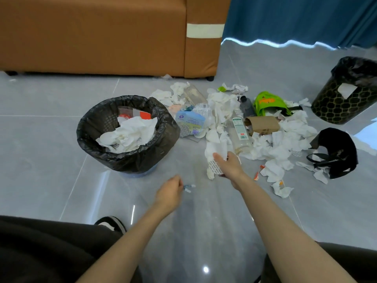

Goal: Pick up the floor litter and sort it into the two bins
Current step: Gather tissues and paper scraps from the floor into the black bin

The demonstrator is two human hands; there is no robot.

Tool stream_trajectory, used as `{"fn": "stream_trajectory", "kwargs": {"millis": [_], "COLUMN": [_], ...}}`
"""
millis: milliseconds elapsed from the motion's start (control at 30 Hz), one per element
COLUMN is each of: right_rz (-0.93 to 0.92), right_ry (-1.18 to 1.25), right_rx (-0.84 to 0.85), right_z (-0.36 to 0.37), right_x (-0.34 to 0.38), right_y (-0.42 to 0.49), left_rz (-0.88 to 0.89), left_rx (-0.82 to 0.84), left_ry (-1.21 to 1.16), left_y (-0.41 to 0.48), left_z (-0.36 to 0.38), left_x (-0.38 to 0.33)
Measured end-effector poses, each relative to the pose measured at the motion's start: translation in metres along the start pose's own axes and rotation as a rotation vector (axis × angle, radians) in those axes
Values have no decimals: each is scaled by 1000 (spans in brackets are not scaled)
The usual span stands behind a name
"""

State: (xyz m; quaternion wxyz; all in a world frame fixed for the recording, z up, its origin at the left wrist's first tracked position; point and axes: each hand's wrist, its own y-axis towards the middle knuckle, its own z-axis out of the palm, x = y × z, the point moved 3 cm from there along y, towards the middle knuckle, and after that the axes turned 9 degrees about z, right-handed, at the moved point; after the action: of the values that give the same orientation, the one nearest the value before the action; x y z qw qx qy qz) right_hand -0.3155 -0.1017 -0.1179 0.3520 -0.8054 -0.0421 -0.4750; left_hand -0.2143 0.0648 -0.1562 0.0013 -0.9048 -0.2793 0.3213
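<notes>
Spread over glossy grey floor tiles (51,139) before a brown sofa (102,37): a black-lined bin (163,144) to the left, a patterned black bin (336,107) far right, between them crumpled white tissues (285,139), a clear bottle (240,135), a cardboard sleeve (263,124) and a green bag (267,101), with a black bag (336,152) at the heap's right edge.

Glossy grey tiled floor (51,139).
Brown sofa (91,33) at eleven o'clock, cream band (205,30) on its arm; blue curtain (295,17) at one o'clock, daylight along its hem.
</notes>
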Motion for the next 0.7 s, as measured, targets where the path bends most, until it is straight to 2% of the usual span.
{"fn": "stream_trajectory", "kwargs": {"millis": [133, 333, 467, 600, 700], "right_rz": [-125, -74, -42, -24, -116], "right_ry": [82, 177, 166, 44, -125], "right_rx": [40, 253, 391, 566, 488], "right_z": [19, 83, 135, 166, 165], "right_x": [72, 140, 161, 166, 159], "right_y": [-7, -24, -36, -48, -46], "left_rz": [70, 7, -127, -170, -169], "left_rx": [-340, -612, -644, -543, -533], "left_ry": [-171, -128, -100, -121, -90], "left_y": [11, 6, 5, 7, 8], "left_z": [-79, -173, -199, -200, -195], "left_x": [-22, -1, 36, 64, 70]}}
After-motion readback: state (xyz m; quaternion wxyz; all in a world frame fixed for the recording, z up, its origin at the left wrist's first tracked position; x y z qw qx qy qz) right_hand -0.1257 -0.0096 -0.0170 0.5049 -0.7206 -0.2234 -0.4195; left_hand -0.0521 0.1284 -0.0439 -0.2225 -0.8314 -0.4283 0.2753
